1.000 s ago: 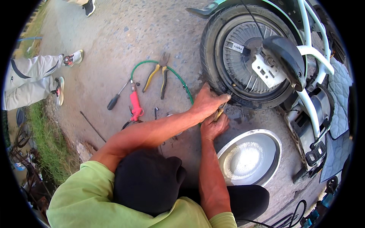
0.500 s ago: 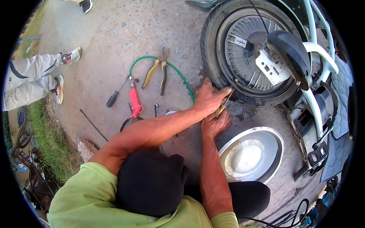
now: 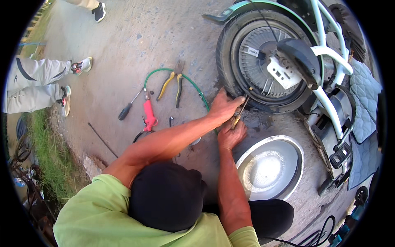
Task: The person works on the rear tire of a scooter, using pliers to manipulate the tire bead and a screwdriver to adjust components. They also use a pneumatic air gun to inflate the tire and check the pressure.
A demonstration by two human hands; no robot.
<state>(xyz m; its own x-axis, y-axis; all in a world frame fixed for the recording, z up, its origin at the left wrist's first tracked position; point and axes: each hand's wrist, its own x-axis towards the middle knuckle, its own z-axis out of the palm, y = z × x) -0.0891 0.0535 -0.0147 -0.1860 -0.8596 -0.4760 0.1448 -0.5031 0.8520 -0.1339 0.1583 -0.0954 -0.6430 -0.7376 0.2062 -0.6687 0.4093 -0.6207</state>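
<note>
My left hand [image 3: 224,108] is closed at the lower edge of the scooter's tyre [image 3: 225,61], its thumb beside a metal tool shaft; what its fingers grip is partly hidden. My right hand [image 3: 230,133] grips the yellow handle [image 3: 236,121] of that tool, whose tip meets the wheel rim near a small brass-coloured valve [image 3: 250,89]. A ribbed hub [image 3: 251,41] fills the wheel's middle. Left of my hands lie yellow-black pliers [image 3: 179,88], a screwdriver [image 3: 124,111], a red air gun [image 3: 149,113] and a green hose [image 3: 195,85].
A metal basin [image 3: 292,148] sits right of my right arm. The white scooter frame [image 3: 333,115] and grey quilted pads [image 3: 362,103] are at right. At left, a person's grey-trousered legs [image 3: 33,74], another shoe [image 3: 98,12] above, a thin rod [image 3: 103,140] and grass [image 3: 53,164] beside the concrete.
The view has shifted slightly. My hands stay at the wheel's lower rim; my left thumb has moved a little and more of the tool's shaft shows between it and the rim.
</note>
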